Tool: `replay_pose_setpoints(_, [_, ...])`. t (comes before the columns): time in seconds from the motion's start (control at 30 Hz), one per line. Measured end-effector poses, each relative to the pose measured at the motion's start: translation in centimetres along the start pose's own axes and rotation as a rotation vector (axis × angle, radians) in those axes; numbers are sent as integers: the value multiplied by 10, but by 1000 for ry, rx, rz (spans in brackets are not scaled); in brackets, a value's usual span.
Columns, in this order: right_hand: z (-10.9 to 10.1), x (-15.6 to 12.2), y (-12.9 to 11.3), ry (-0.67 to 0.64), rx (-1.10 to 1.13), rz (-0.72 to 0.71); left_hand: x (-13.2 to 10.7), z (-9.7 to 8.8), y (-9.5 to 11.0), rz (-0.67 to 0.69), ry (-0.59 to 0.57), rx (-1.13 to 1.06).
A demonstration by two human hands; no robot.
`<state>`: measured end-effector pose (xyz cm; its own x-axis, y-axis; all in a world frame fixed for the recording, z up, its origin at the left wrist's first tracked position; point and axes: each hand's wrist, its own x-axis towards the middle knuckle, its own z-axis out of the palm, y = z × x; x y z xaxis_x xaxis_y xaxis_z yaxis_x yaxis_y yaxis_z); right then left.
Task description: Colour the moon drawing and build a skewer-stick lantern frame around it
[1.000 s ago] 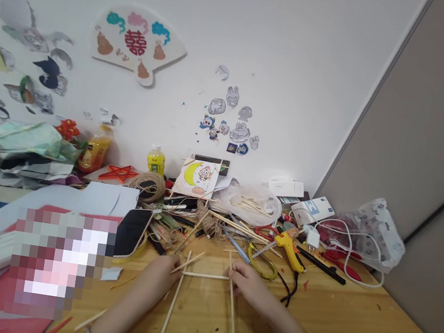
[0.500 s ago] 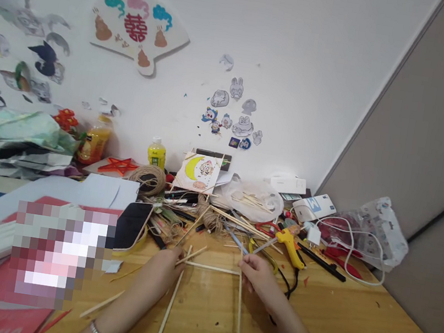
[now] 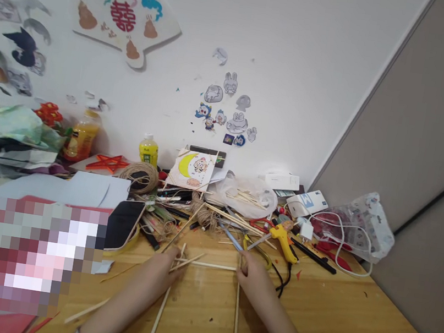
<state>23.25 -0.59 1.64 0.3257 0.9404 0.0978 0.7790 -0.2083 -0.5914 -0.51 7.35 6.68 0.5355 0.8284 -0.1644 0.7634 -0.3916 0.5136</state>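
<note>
The stick frame point(image 3: 207, 265) lies on the table point(image 3: 348, 330) as three sides only, the left hand point(image 3: 158, 271) and right hand point(image 3: 252, 274) each with a pinching grip on a far corner, joints seemingly unbound, near side open.

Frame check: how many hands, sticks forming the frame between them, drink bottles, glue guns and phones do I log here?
Hands: 2, left hand, right hand
Frame sticks: 3, two sides, one crossbar
Bottles: 2
Glue gun: 1
Phone: 1
Total: 9
</note>
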Motion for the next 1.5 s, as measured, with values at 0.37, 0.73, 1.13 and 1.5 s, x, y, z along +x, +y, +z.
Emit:
replay_pose_setpoints(0.37, [-1, 4, -3, -43, -85, -32, 7, 4, 1, -27, 23, 8])
replay_pose_setpoints(0.73, [1, 4, -5, -53, -78, 1, 14, 10, -2, -50, 63, -29])
replay_pose_setpoints(1.13, [3, 3, -1, 7, -62, 22, 9, 8, 1, -54, 60, -24])
replay_pose_setpoints(1.5, [-9, -1, -12, 106, 43, -38, 1, -5, 3, -40, 87, 18])
